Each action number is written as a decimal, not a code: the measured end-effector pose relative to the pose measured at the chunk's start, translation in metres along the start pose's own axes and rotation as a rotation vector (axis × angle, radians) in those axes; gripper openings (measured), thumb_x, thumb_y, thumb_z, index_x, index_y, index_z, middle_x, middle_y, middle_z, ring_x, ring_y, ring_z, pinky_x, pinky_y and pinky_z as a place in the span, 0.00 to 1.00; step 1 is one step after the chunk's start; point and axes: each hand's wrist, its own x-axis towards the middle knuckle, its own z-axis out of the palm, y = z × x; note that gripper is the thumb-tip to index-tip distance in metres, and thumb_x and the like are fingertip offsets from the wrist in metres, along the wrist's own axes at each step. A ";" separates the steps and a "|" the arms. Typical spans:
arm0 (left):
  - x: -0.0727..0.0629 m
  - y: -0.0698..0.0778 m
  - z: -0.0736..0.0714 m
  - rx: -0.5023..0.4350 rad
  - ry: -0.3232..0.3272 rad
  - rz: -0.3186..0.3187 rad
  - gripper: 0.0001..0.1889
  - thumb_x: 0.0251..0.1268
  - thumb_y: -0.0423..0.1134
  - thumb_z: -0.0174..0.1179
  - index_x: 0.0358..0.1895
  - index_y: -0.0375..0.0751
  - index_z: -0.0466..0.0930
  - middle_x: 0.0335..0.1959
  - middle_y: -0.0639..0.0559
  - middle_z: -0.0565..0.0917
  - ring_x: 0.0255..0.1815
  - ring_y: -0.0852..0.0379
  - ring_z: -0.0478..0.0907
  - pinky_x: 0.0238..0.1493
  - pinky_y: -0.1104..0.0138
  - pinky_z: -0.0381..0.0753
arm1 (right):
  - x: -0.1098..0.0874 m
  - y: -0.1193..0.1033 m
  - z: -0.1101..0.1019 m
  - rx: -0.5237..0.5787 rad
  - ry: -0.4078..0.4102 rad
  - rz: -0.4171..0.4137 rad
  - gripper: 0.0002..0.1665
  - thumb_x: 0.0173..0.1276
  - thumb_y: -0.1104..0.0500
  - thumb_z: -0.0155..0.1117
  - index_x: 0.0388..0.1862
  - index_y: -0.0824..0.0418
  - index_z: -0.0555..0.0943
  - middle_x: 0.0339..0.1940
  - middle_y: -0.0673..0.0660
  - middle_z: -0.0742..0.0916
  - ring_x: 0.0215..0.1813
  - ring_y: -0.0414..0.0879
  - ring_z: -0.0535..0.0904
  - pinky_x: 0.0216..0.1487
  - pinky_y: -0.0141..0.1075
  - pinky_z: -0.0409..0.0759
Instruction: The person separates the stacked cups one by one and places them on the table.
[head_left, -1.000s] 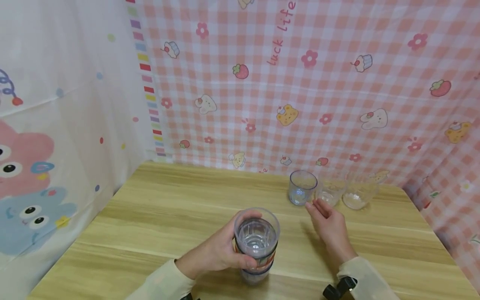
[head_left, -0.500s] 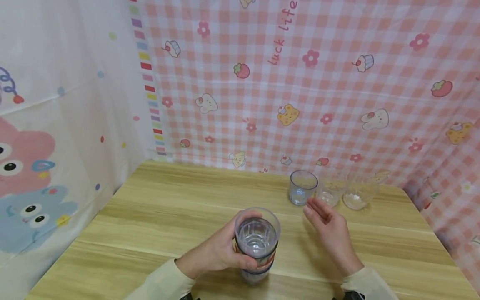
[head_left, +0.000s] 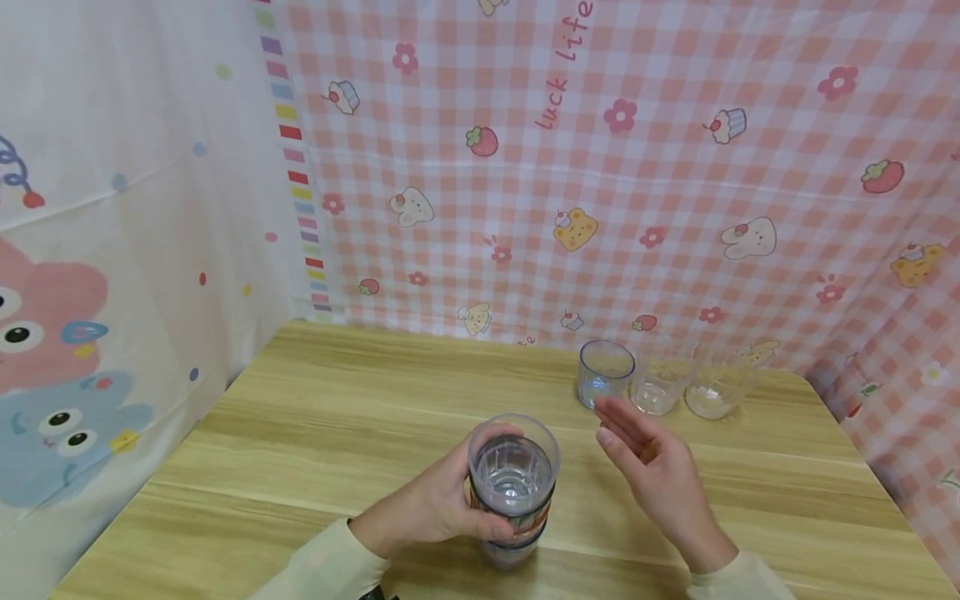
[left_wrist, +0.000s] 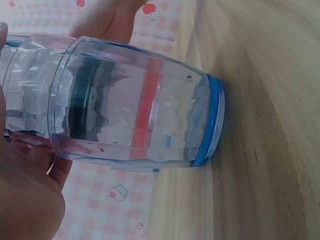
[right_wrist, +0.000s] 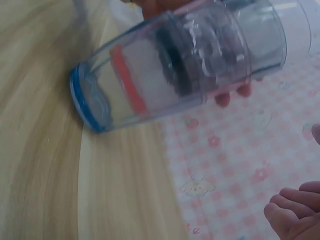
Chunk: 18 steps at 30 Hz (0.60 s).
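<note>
My left hand grips the upper part of a stack of nested clear plastic cups, thumb in front and fingers behind. In the left wrist view the stack stands on its blue-ringed base at the tabletop, with red and dark bands showing through its walls. To the right of the stack, my right hand holds nothing; its fingers are extended and slightly bent, palm turned toward the cups. The right wrist view has those fingers apart from the stack.
Behind the right hand, a bluish clear cup and two colourless cups stand in a row near the back edge of the wooden table. A pink checked cloth hangs behind, and a white printed cloth at left.
My right hand has moved left and nearer from the row of cups toward the stack, its fingers spreading from a closer bunch. The left hand and stack stay in place.
</note>
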 end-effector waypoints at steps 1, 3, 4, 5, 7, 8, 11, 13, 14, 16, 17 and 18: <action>0.000 0.000 0.000 0.000 -0.002 0.000 0.51 0.61 0.61 0.79 0.80 0.51 0.59 0.73 0.46 0.77 0.73 0.54 0.76 0.80 0.60 0.68 | -0.001 -0.002 0.001 0.008 -0.010 -0.018 0.28 0.81 0.63 0.66 0.74 0.74 0.75 0.72 0.73 0.82 0.65 0.27 0.83 0.61 0.24 0.84; 0.000 0.000 0.000 -0.001 -0.006 0.005 0.50 0.62 0.60 0.79 0.80 0.53 0.59 0.73 0.46 0.77 0.73 0.53 0.76 0.80 0.60 0.69 | -0.004 -0.006 0.002 0.021 -0.029 -0.050 0.27 0.81 0.65 0.65 0.74 0.74 0.75 0.72 0.75 0.81 0.65 0.28 0.83 0.61 0.25 0.84; 0.000 0.000 0.001 -0.004 -0.008 0.007 0.49 0.62 0.59 0.79 0.80 0.54 0.59 0.73 0.46 0.77 0.73 0.53 0.76 0.80 0.60 0.69 | -0.005 -0.007 0.002 0.028 -0.040 -0.069 0.27 0.81 0.66 0.65 0.74 0.75 0.75 0.72 0.76 0.80 0.66 0.29 0.83 0.61 0.26 0.85; 0.000 0.000 0.001 -0.004 -0.008 0.012 0.49 0.63 0.58 0.79 0.80 0.54 0.59 0.72 0.46 0.77 0.73 0.53 0.76 0.80 0.60 0.69 | -0.006 -0.009 0.003 0.032 -0.051 -0.088 0.27 0.81 0.67 0.64 0.74 0.75 0.75 0.72 0.76 0.80 0.66 0.30 0.83 0.61 0.26 0.85; 0.000 -0.002 0.001 -0.004 -0.007 0.025 0.48 0.63 0.56 0.79 0.80 0.54 0.59 0.72 0.45 0.78 0.73 0.53 0.76 0.79 0.60 0.70 | -0.008 -0.011 0.003 0.040 -0.070 -0.126 0.26 0.80 0.69 0.63 0.74 0.75 0.74 0.72 0.75 0.81 0.67 0.31 0.83 0.62 0.27 0.85; 0.000 -0.003 0.001 -0.008 -0.007 0.025 0.48 0.63 0.55 0.79 0.80 0.55 0.59 0.72 0.45 0.78 0.73 0.53 0.76 0.80 0.60 0.70 | -0.009 -0.012 0.003 0.043 -0.077 -0.145 0.26 0.80 0.70 0.63 0.74 0.75 0.74 0.72 0.74 0.81 0.68 0.31 0.83 0.62 0.27 0.85; 0.000 -0.004 0.000 -0.012 -0.010 0.026 0.47 0.63 0.52 0.80 0.80 0.54 0.59 0.71 0.45 0.79 0.73 0.53 0.77 0.79 0.60 0.70 | -0.011 -0.015 0.004 0.052 -0.097 -0.198 0.26 0.79 0.72 0.62 0.74 0.74 0.75 0.72 0.66 0.84 0.69 0.33 0.83 0.63 0.28 0.85; 0.000 -0.005 0.000 -0.013 -0.012 0.018 0.47 0.63 0.50 0.80 0.80 0.54 0.59 0.72 0.45 0.79 0.73 0.53 0.76 0.80 0.60 0.70 | -0.013 -0.016 0.005 0.065 -0.113 -0.231 0.26 0.79 0.73 0.62 0.74 0.73 0.75 0.72 0.58 0.86 0.69 0.35 0.83 0.64 0.28 0.84; 0.000 -0.004 0.000 -0.011 -0.011 0.011 0.47 0.63 0.50 0.80 0.80 0.54 0.59 0.72 0.46 0.79 0.73 0.53 0.76 0.80 0.60 0.69 | -0.013 -0.017 0.005 0.075 -0.121 -0.246 0.27 0.78 0.74 0.62 0.74 0.73 0.75 0.72 0.54 0.86 0.70 0.35 0.83 0.64 0.29 0.84; 0.000 -0.003 0.000 -0.002 -0.011 0.006 0.48 0.63 0.48 0.81 0.80 0.52 0.59 0.72 0.46 0.78 0.73 0.53 0.76 0.80 0.60 0.69 | -0.015 -0.019 0.007 0.097 -0.142 -0.275 0.27 0.77 0.76 0.61 0.74 0.74 0.75 0.72 0.49 0.86 0.71 0.36 0.83 0.66 0.29 0.83; 0.000 -0.003 0.000 0.000 -0.011 0.002 0.48 0.63 0.47 0.81 0.80 0.50 0.58 0.72 0.47 0.78 0.73 0.53 0.76 0.81 0.60 0.68 | -0.016 -0.020 0.008 0.107 -0.153 -0.288 0.28 0.77 0.77 0.61 0.74 0.74 0.75 0.72 0.48 0.86 0.72 0.36 0.82 0.66 0.29 0.83; 0.000 -0.003 0.000 0.009 -0.011 0.010 0.49 0.62 0.46 0.81 0.80 0.48 0.58 0.72 0.46 0.79 0.73 0.53 0.76 0.81 0.59 0.68 | -0.016 -0.021 0.009 0.119 -0.165 -0.299 0.29 0.77 0.77 0.61 0.75 0.74 0.75 0.73 0.48 0.85 0.72 0.36 0.82 0.67 0.30 0.82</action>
